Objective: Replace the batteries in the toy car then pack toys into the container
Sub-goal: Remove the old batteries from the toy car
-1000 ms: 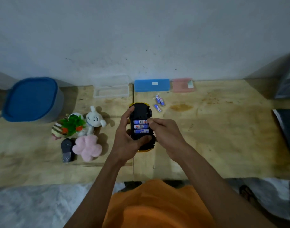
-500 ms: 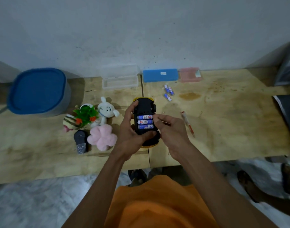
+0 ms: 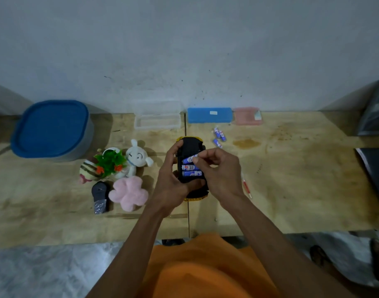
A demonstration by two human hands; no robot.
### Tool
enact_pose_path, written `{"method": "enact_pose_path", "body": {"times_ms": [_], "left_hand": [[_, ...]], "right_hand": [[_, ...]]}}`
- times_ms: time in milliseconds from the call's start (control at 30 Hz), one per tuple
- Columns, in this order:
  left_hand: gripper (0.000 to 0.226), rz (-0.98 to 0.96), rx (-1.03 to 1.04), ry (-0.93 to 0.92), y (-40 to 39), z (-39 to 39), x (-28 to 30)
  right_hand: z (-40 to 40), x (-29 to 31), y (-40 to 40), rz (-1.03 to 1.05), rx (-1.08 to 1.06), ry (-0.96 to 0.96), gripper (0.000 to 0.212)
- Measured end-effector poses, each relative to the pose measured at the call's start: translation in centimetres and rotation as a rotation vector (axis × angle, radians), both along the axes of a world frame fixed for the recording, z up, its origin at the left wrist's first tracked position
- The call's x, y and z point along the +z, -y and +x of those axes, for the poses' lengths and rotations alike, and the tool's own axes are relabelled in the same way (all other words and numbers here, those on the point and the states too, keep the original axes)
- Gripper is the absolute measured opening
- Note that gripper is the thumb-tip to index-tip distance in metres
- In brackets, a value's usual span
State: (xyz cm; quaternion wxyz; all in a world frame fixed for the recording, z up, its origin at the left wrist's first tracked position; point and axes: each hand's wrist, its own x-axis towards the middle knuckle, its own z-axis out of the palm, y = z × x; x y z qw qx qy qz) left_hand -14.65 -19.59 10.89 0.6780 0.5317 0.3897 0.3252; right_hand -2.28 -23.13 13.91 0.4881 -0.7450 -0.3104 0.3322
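Observation:
The yellow toy car [image 3: 189, 145] lies upside down, its black underside up and its battery bay uncovered. My left hand [image 3: 170, 181] grips the car from the left. Thumb and fingers of my right hand [image 3: 218, 171] pinch the top blue-and-white battery [image 3: 189, 158], whose right end is tilted up out of the bay. Two more batteries [image 3: 191, 171] lie flat in the bay below it. Three loose batteries [image 3: 219, 135] rest on the table behind the car. A blue-lidded container [image 3: 52, 129] stands at the far left.
Left of the car lie a white plush rabbit [image 3: 137, 158], a green plant toy [image 3: 110, 162], a striped plush [image 3: 87, 172], a pink plush flower [image 3: 129, 193] and a black cover piece [image 3: 100, 195]. A clear box [image 3: 157, 121], blue case [image 3: 209, 115], pink case [image 3: 246, 116] line the wall. A red screwdriver [image 3: 246, 187] lies right of my hand.
My right fingers have closed on the top battery and raised its right end out of the bay. The camera view has shifted slightly.

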Motion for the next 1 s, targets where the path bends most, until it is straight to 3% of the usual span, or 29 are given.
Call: {"method": "enact_pose_path", "body": {"times_ms": [100, 233, 300, 400, 433, 567, 633, 833, 1000], "left_hand": [[0.099, -0.013, -0.011, -0.012, -0.2, 1.5, -0.1], [0.101, -0.035, -0.004, -0.021, -0.5, 3.0, -0.5], [0.102, -0.044, 0.003, -0.037, -0.5, 3.5, -0.6], [0.105, -0.063, -0.008, -0.058, -0.6, 4.3, -0.6], [0.106, -0.067, -0.018, -0.06, -0.6, 4.5, -0.6], [0.108, -0.065, -0.049, -0.06, -0.6, 5.4, -0.2], [0.108, -0.051, -0.054, -0.077, -0.7, 5.8, -0.1], [0.111, -0.028, -0.041, -0.106, -0.9, 6.2, 0.1], [0.111, -0.049, -0.027, -0.086, -0.8, 6.1, -0.4]], "right_hand": [[1.8, 0.0, -0.5, 0.028, 0.071, 0.072, 0.02], [4.2, 0.3, -1.0, 0.057, 0.092, 0.145, 0.007], [5.6, 0.8, -1.5, 0.075, 0.038, -0.013, 0.002], [7.4, 1.5, -2.1, 0.05, 0.026, -0.364, 0.013], [7.9, 1.4, -2.3, 0.011, 0.069, -0.35, 0.015], [8.7, 0.5, -2.9, -0.143, 0.415, 0.175, 0.008], [8.6, 0.2, -3.3, -0.194, 0.528, 0.285, 0.006], [8.5, 0.6, -4.7, -0.355, 0.595, 0.395, 0.02], [7.8, 1.2, -5.1, -0.374, 0.617, 0.367, 0.008]]}}
